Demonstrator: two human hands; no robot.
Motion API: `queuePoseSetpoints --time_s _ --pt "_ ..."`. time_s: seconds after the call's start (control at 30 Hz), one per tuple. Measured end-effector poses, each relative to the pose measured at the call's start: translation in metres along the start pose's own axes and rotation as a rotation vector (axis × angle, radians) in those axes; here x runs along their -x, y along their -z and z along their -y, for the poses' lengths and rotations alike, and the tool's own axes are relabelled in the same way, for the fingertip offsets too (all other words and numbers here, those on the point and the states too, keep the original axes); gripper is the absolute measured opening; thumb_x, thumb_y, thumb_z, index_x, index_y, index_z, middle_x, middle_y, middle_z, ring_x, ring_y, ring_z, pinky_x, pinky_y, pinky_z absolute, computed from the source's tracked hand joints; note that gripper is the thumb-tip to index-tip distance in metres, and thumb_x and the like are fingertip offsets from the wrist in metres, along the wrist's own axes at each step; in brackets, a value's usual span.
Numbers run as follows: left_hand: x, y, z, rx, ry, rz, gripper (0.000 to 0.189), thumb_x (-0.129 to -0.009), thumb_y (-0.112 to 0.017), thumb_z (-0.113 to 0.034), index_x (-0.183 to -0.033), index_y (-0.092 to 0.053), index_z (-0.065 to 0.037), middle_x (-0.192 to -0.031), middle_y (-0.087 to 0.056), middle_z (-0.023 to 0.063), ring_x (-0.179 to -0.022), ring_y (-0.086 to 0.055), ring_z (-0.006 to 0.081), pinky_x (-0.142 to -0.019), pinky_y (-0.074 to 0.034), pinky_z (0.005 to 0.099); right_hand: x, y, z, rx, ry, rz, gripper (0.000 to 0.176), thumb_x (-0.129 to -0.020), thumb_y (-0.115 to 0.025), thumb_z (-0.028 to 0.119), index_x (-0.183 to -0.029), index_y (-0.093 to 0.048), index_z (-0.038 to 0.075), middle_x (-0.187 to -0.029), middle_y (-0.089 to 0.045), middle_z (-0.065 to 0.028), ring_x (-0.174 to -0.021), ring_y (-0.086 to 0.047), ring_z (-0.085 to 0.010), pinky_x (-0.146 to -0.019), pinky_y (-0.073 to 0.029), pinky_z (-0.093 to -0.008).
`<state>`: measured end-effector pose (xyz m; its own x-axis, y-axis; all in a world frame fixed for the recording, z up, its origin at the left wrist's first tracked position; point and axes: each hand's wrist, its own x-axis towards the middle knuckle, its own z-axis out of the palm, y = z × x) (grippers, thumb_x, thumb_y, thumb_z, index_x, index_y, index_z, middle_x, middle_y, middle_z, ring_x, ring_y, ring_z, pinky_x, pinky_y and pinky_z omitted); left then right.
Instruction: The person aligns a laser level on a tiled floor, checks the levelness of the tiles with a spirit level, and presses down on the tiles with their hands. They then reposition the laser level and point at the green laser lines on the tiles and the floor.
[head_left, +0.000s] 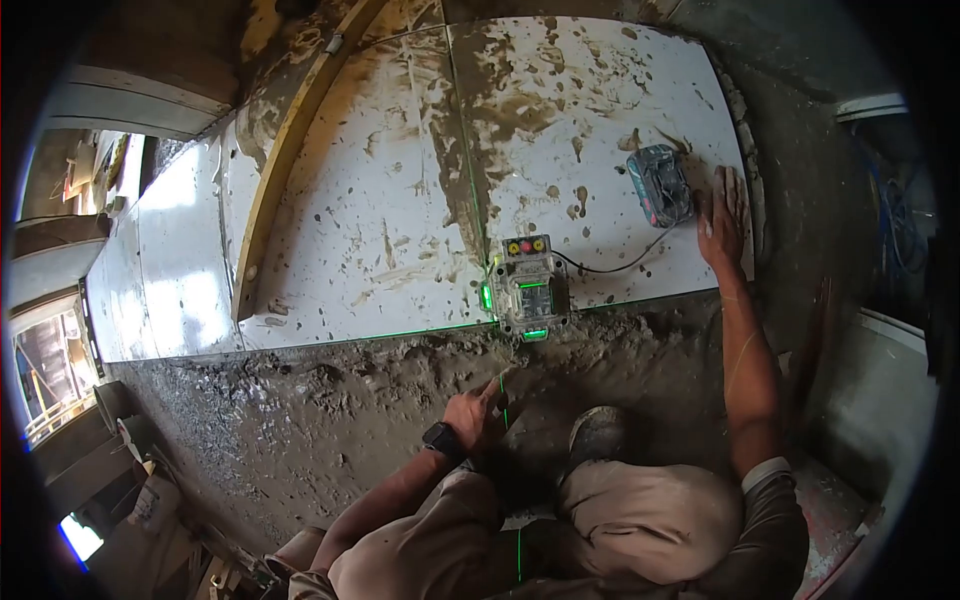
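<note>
Two hands are working well apart, one on tile and one on mortar.
Right hand is lying flat and open on the white tile, just beside a grey battery; left hand, wearing one watch, is resting on the dark mortar with its fingers curled, and whether it is gripping anything is impossible to tell. That tile is lying at the far right, smeared and spotted with brown mud, and is meeting a second tile at a muddy joint. One laser is sitting on the tile edge, glowing green, with one cable running to the battery. Further tiles on the left are washing out in glare. One shoe is showing; the knees are hiding the mortar below.
</note>
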<state>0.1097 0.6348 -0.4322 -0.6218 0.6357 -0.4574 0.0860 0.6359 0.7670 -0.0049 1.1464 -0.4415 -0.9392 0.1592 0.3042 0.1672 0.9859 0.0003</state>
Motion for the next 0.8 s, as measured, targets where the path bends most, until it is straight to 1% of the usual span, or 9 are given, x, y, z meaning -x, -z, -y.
queuePoseSetpoints --time_s 0.07,0.1,0.33,0.4,0.47,0.6,0.7,0.73,0.8 --pt "0.001 0.017 -0.019 -0.011 0.055 -0.017 0.062 -0.086 -0.063 -0.016 -0.146 -0.045 -0.015 -0.114 -0.066 0.0204 -0.092 -0.066 0.0424 -0.076 -0.056 0.0466 0.000 0.000 0.000 0.020 -0.004 -0.002 0.061 -0.101 -0.049 0.023 -0.155 -0.029 0.005 -0.158 -0.032 -0.0212 -0.146 -0.028 -0.0397 -0.119 -0.022 -0.0469" --pt "0.004 0.004 -0.001 -0.028 -0.034 -0.162 0.058 -0.086 -0.073 -0.025 -0.140 -0.053 -0.017 -0.085 -0.068 0.0113 -0.072 -0.067 0.0337 -0.062 -0.054 0.0420 -0.001 0.001 0.001 0.020 -0.008 -0.002 0.060 -0.101 -0.049 0.022 -0.155 -0.030 0.005 -0.158 -0.032 -0.0211 -0.146 -0.028 -0.0396 -0.118 -0.023 -0.0464" --pt "0.003 0.047 -0.020 -0.025 -0.039 -0.218 0.053 -0.087 -0.072 -0.023 -0.137 -0.057 -0.011 -0.080 -0.065 0.0085 -0.068 -0.066 0.0290 -0.060 -0.053 0.0398 -0.002 0.000 0.000 0.000 0.002 0.008 0.058 -0.101 -0.048 0.020 -0.155 -0.030 0.005 -0.158 -0.033 -0.0206 -0.146 -0.028 -0.0395 -0.118 -0.023 -0.0453" --pt "-0.003 0.083 -0.019 -0.147 -0.034 -0.448 0.052 -0.086 -0.073 -0.016 -0.135 -0.059 -0.010 -0.077 -0.064 0.0065 -0.065 -0.063 0.0248 -0.060 -0.052 0.0371 -0.003 -0.002 0.000 -0.002 -0.009 0.018 0.059 -0.101 -0.048 0.019 -0.155 -0.029 0.005 -0.158 -0.033 -0.0206 -0.146 -0.028 -0.0395 -0.119 -0.023 -0.0449" --pt "-0.013 0.132 -0.015 -0.177 0.017 -0.649 0.050 -0.085 -0.074 -0.014 -0.133 -0.059 -0.008 -0.082 -0.066 0.0067 -0.073 -0.066 0.0241 -0.063 -0.054 0.0371 -0.001 -0.002 -0.001 -0.003 -0.020 0.033 0.060 -0.101 -0.049 0.019 -0.155 -0.028 0.005 -0.158 -0.033 -0.0205 -0.146 -0.028 -0.0395 -0.119 -0.023 -0.0446" --pt "-0.055 0.230 -0.023 -0.473 -0.097 -1.006 0.065 -0.090 -0.072 -0.020 -0.147 -0.045 -0.004 -0.120 -0.064 0.0133 -0.111 -0.059 0.0309 -0.096 -0.047 0.0416 -0.001 -0.001 -0.001 -0.013 -0.013 0.037 0.063 -0.099 -0.050 0.017 -0.156 -0.026 0.006 -0.159 -0.030 -0.0206 -0.147 -0.026 -0.0392 -0.119 -0.023 -0.0444" --pt "-0.089 0.248 -0.016 -0.660 -0.145 -1.035 0.071 -0.094 -0.067 -0.033 -0.152 -0.036 -0.006 -0.142 -0.052 0.0183 -0.130 -0.047 0.0366 -0.110 -0.035 0.0459 0.000 -0.002 -0.001 -0.038 -0.003 0.029 0.065 -0.098 -0.051 0.016 -0.157 -0.025 0.006 -0.160 -0.028 -0.0203 -0.148 -0.025 -0.0391 -0.119 -0.023 -0.0448" --pt "-0.101 0.241 0.002 -0.647 -0.024 -0.943 0.078 -0.096 -0.056 -0.051 -0.155 -0.030 -0.008 -0.157 -0.034 0.0199 -0.145 -0.030 0.0378 -0.118 -0.023 0.0507 0.001 -0.003 -0.003 -0.073 0.007 0.031 0.065 -0.098 -0.051 0.016 -0.157 -0.025 0.006 -0.160 -0.027 -0.0202 -0.148 -0.024 -0.0391 -0.119 -0.022 -0.0450" --pt "-0.115 0.207 0.057 -0.851 0.162 -0.718 0.086 -0.095 -0.050 -0.061 -0.158 -0.023 -0.010 -0.163 -0.022 0.0191 -0.152 -0.017 0.0355 -0.122 -0.010 0.0542 0.000 0.000 -0.002 -0.042 -0.002 0.036 0.065 -0.098 -0.051 0.015 -0.157 -0.024 0.006 -0.160 -0.027 -0.0202 -0.148 -0.024 -0.0391 -0.119 -0.022 -0.0448"
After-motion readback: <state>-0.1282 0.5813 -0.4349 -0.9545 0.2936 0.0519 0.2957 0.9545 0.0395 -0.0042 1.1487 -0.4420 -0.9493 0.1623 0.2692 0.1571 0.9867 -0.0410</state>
